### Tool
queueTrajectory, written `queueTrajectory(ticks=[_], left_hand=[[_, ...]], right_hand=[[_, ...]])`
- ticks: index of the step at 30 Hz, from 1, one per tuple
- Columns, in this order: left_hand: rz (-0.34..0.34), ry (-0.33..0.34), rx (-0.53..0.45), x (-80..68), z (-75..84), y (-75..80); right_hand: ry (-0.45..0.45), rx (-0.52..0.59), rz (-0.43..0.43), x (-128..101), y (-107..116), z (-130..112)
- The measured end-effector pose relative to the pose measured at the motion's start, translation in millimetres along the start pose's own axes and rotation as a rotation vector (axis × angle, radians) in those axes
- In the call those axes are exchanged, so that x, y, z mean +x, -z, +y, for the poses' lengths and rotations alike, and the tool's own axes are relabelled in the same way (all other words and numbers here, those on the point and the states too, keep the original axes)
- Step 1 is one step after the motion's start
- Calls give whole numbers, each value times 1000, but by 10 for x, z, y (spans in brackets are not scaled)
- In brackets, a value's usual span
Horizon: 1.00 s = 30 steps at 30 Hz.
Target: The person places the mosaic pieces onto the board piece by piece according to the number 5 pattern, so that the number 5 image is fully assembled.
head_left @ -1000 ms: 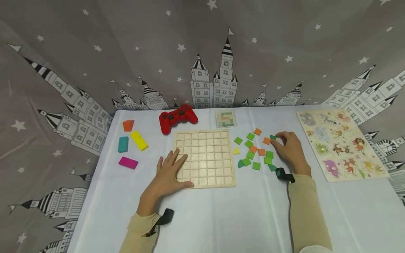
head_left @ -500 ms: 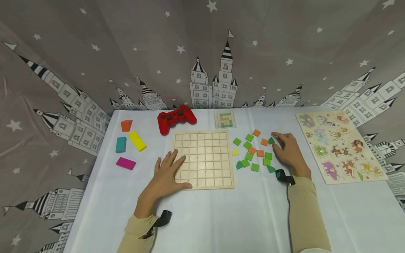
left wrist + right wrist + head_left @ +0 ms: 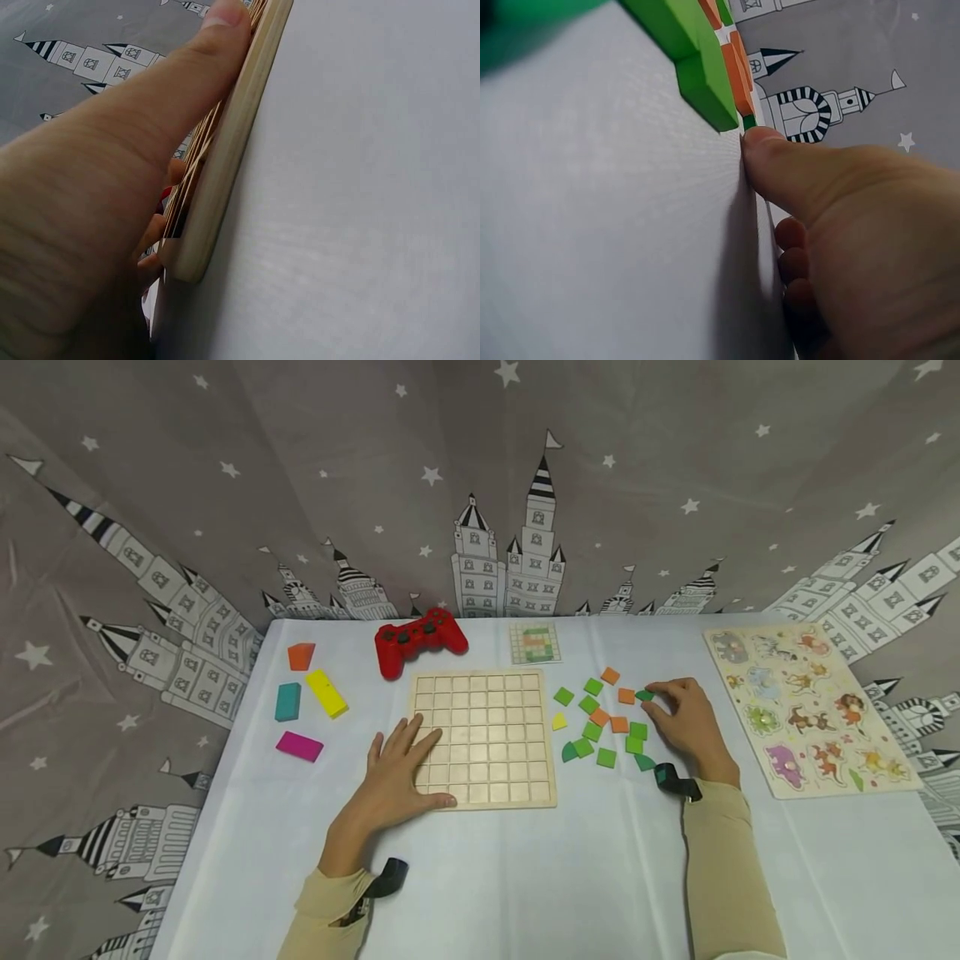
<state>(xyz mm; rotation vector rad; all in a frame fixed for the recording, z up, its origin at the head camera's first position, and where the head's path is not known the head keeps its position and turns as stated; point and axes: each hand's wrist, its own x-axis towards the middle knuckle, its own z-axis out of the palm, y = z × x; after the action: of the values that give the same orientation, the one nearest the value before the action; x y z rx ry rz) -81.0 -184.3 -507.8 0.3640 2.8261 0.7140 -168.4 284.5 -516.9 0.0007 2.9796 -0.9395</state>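
Observation:
My left hand rests with spread fingers on the left side of a wooden grid board. In the left wrist view, its thumb lies along the board's near edge. At the right of a loose group of tiles, my right hand pinches a dark green rounded tile between thumb and index finger. That tile sits at table level beside an orange square tile. In the right wrist view, the thumb mostly hides the dark green tile.
Several green square tiles and a yellow tile lie right of the board. A small pattern card and a red game controller are behind it. Coloured blocks lie left; an animal puzzle board, far right.
My right thumb and index finger parted around the dark green tile, then came together on it again. The tile has turned and shifted slightly. The left hand has stayed on the board.

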Motion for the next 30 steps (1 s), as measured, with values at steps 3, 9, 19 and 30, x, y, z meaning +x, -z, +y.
queueTrajectory(ticks=[3,9,19,30], left_hand=[[-3,1,1,-1,15,9],[-9,12,10,4,26,18],[-12,13,-1,-2,18,9],[3,9,4,-2,15,7]], right_hand=[[-4,-2,17,-12,3,-7],[-36,-8,26,-23,-4,-31],[27,-19,46,-30,-16,20],[18,-30,34,-18,-6,-55]])
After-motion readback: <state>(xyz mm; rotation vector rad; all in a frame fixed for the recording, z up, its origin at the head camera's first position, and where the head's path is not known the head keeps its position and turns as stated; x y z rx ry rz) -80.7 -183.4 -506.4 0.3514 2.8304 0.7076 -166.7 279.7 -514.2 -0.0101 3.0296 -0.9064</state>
